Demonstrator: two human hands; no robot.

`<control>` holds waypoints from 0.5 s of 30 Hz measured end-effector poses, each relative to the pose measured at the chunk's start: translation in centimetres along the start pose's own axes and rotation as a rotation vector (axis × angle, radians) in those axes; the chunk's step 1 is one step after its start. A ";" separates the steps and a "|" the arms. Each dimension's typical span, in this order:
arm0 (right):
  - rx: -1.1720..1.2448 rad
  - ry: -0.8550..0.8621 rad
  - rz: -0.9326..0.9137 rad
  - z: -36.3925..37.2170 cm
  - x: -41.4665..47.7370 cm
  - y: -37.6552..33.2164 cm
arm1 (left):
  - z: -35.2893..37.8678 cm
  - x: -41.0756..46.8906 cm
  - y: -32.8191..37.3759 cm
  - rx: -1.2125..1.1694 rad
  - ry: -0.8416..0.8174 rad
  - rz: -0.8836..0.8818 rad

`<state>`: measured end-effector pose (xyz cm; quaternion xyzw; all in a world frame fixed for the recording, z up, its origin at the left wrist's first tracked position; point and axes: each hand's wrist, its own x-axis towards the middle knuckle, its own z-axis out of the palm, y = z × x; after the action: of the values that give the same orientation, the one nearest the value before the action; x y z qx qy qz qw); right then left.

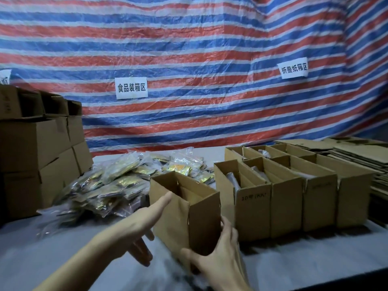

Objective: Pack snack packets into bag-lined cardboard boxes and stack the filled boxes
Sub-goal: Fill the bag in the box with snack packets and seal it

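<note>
- Right hand (218,259), forearm cut off at the lower frame edge, is grasping the near bottom corner of the open box (184,208) at centre frame.
- Left hand (142,223) is pressing straight-fingered against the box's left wall, gripping nothing; its lower fingers are blurring.
- Snack packets (117,181) are lying piled centre-left, print unreadable.
- Centre sign (131,88) is reading "食品装箱区"; upper-right sign (294,69) "折叠纸箱区".
- Neighbouring box (254,206) is showing "10", remainder illegible.

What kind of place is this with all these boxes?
Probably a small food-packing workshop. A sign on the striped tarp reads "food packing area", snack packets lie heaped on the table, and open boxes stand in rows beside them.
</note>
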<state>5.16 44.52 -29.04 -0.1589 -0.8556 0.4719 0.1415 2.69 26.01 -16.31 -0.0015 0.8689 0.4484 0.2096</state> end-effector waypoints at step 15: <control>-0.209 -0.104 -0.054 -5.5 -1.6 0.1 | 4.0 8.5 2.3 -0.396 -0.176 0.052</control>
<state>8.78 48.14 -26.40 -0.1251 -0.9104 0.3835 0.0921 -4.09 32.08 -19.66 0.0190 0.7420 0.6139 0.2687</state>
